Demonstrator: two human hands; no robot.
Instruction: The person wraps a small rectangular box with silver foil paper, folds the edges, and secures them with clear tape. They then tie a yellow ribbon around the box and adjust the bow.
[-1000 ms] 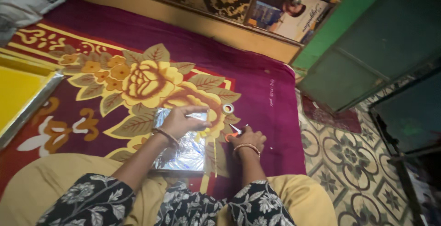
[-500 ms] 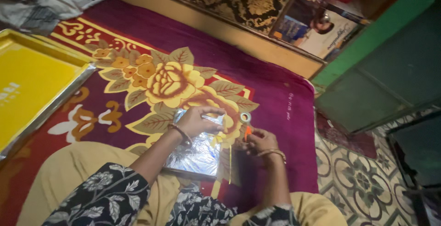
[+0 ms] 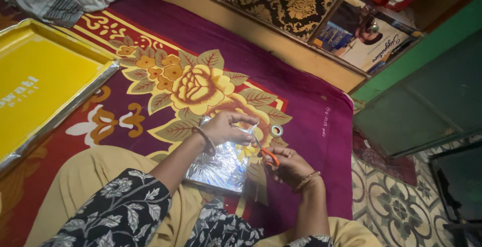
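The right hand [image 3: 291, 165] is gripping orange-handled scissors [image 3: 266, 154], fingers closed through the handles, blades pointing toward the foil. The left hand [image 3: 224, 128] is pinching the top edge of the foil sheet [image 3: 221, 164], fingers closed on it. The foil is lying on the rug [image 3: 306, 111] just in front of the person's lap, its far edge lifting under the left hand. A tape roll [image 3: 276, 130] is sitting on the rug just beyond the scissors. A yellow tray [image 3: 37, 83] is lying well apart to the left.
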